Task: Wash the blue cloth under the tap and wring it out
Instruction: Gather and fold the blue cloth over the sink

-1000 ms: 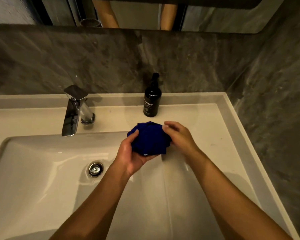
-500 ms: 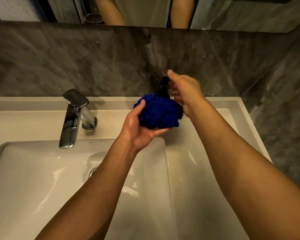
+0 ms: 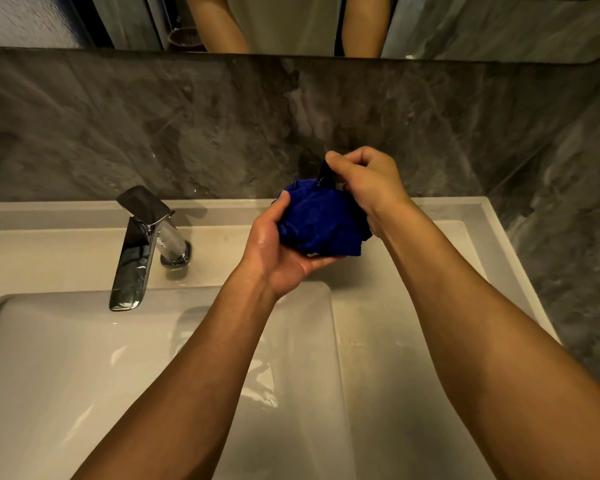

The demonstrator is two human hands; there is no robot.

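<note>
Head view looking down at a white sink [image 3: 499,244] w/ a grey marble wall behind. The left hand [image 3: 278,251] is cupped palm-up, fingers curled round the underside of the blue cloth [image 3: 321,220], which sits bunched in a ball. The cloth is held above the back-right ledge of the sink, well right of the chrome tap [image 3: 142,244] and not under its spout. The right hand [image 3: 368,181] hangs just above and behind the cloth, fingers curled, thumb pressing on the black pump top of a soap bottle [image 3: 324,174]. Most of the bottle is hidden by the cloth, so can't tell if soap is coming out. No water seen running from the tap; the basin looks wet.

Risks, as judgement:
- The nozzle sits at the cloth's back edge. If the cloth isn't right under it, soap could land on the ledge or the left wrist instead.
- A one-handed press on a tall, thin bottle may tip it, esp. w/ wet fingers on the pump.
- The loose cupped hold may let the wet cloth slide off the palm onto the ledge.
- Too much soap means longer rinsing before wringing.
</note>
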